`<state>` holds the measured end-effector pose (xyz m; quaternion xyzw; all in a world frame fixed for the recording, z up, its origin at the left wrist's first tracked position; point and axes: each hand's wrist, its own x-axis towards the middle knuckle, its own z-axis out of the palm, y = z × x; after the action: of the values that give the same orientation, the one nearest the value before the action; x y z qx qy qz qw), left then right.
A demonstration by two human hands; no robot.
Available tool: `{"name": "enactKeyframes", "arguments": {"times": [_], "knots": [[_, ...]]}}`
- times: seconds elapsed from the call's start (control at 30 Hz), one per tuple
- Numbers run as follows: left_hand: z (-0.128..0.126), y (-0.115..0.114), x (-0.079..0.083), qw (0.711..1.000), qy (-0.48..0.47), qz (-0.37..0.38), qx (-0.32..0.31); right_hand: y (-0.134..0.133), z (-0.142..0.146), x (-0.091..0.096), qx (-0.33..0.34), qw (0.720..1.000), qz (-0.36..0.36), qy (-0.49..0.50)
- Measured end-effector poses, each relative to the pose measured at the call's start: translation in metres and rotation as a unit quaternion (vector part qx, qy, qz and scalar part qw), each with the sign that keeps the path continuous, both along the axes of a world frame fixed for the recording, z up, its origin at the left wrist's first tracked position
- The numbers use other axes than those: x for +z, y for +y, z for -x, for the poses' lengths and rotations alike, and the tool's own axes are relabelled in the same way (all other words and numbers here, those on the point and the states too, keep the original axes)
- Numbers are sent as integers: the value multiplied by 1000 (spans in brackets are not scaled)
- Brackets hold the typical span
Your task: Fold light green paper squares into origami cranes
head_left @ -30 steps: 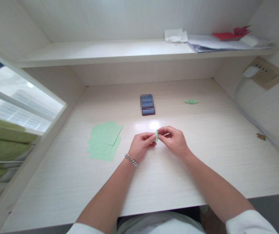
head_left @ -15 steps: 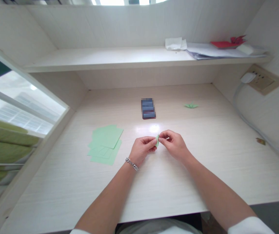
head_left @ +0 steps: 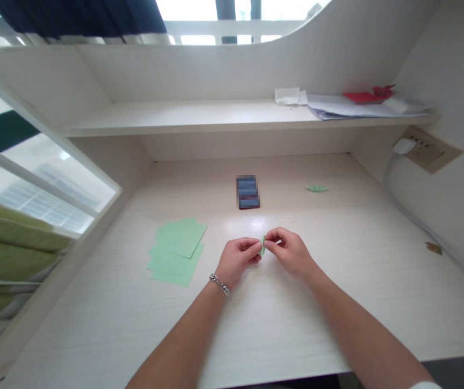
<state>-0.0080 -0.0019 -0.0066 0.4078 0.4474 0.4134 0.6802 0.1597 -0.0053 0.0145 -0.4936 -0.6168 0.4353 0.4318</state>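
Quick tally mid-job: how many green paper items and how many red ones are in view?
Green: 3 (folded piece between left hand and right hand; stack of sheets, counted as one; folded figure on the desk)
Red: 1 (folded paper on the shelf)
Total: 4

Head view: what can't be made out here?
Small folded green paper piece, head view: fingers of the left hand and right hand pinch it and cover most; shape unreadable.
Dark rectangular object on the pale wooden desk, head view: pixelated blur, identity unclear.
Tiny green folded paper figure farther back, head view: too small for detail.
Small brown scrap at right, head view: too small to identify.
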Motion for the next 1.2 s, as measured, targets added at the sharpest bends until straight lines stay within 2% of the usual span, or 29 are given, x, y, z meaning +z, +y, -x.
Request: {"name": "enactKeyframes", "arguments": {"times": [0.23, 0.5, 0.73, 1.2], "knots": [[-2, -3, 4, 998, -54, 31, -2, -1, 0, 0, -1, 1000, -26, -2], [-1, -4, 7, 994, -98, 39, -6, -6, 4, 2, -33, 991, -127, -34], [-3, -4, 8, 996, -83, 27, 6, -7, 4, 1, -49, 993, -104, -22], [-7, -4, 6, 997, -70, 9, 36, -4, 4, -3, -44, 992, -114, -44]]}}
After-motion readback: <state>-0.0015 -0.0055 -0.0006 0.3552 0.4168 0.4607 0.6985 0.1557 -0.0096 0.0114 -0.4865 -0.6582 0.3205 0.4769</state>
